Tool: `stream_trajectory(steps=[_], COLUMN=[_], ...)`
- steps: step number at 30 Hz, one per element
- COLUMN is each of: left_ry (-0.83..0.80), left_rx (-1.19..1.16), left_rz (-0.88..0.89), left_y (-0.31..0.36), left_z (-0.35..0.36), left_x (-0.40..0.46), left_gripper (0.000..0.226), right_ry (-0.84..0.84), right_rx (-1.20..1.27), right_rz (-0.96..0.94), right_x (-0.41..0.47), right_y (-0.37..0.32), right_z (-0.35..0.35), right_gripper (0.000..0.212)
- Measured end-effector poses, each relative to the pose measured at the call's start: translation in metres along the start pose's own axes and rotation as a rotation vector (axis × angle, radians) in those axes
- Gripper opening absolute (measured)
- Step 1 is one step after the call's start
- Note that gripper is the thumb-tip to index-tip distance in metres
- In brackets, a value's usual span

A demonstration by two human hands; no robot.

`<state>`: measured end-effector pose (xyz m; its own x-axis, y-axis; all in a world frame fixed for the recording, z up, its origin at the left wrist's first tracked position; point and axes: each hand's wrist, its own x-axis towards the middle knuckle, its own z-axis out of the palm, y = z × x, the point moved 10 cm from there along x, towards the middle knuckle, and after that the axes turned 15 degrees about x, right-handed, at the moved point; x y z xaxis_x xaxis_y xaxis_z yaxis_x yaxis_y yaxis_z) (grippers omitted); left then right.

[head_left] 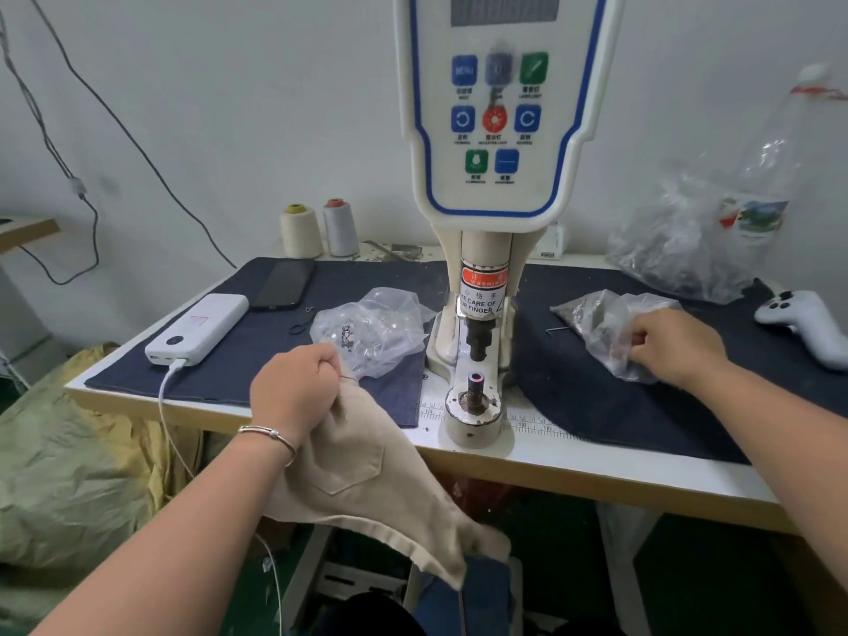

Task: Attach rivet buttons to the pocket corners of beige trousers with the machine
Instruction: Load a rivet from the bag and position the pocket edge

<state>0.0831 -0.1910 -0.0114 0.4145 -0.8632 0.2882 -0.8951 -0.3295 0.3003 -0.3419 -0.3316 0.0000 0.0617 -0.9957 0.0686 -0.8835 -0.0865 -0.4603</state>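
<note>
Now L hand [293, 387] grips trousers [367, 475] — R hand [674, 346] in bag [610, 323].

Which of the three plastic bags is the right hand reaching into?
The small bag right of the machine, under the right hand.

So the white table [573, 456] with a wood-coloured front edge fills the middle of the frame, and there's a printed ruler scale along its near side. Dark denim cloth [257, 369] covers most of the top. Centre: the rivet machine [477, 342]. Left side has a white power bank [197, 328] with a cable plugged in, a black phone [284, 284] just beside it, and a crumpled plastic bag [371, 328]. Two thread cones [321, 227] sit at the back. On the right are another small bag [605, 328], a big clear bag [702, 241], and a white game controller [803, 319].
</note>
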Motion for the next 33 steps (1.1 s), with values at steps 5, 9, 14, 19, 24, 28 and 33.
stream_trajectory(steps=[5,9,14,19,24,28,33], left_ry=[-0.012,0.031,0.051,0.057,0.054,0.064,0.075], left_rx=[-0.191,-0.299,-0.344,-0.360,-0.386,-0.405,-0.417], left_rz=[0.043,-0.014,-0.019,-0.027,-0.037,-0.021,-0.007], left_y=[-0.012,-0.027,-0.032,-0.034,-0.035,-0.036,-0.034], left_z=[0.007,0.014,0.016,0.018,0.019,0.019,0.019], left_x=[0.005,0.007,0.009,0.009,0.009,0.009,0.010], left_gripper=[0.025,0.024,0.024,0.023,0.023,0.023,0.023], right_ry=[0.200,0.450,0.675,0.764,0.328,-0.056,-0.227], right_rx=[0.026,0.099,0.290,0.905,1.464,1.640,1.870], right_rz=[-0.038,-0.184,-0.259,-0.119,0.067,0.262,0.624], right_x=[-0.005,-0.033,-0.074,-0.114,-0.134,-0.141,-0.148], right_y=[0.004,-0.006,-0.006,-0.004,-0.061,-0.106,-0.120], right_z=[-0.020,-0.048,-0.066,-0.063,0.010,0.067,0.102], right_gripper=[0.010,0.011,0.012,0.005,0.005,0.006,0.005])
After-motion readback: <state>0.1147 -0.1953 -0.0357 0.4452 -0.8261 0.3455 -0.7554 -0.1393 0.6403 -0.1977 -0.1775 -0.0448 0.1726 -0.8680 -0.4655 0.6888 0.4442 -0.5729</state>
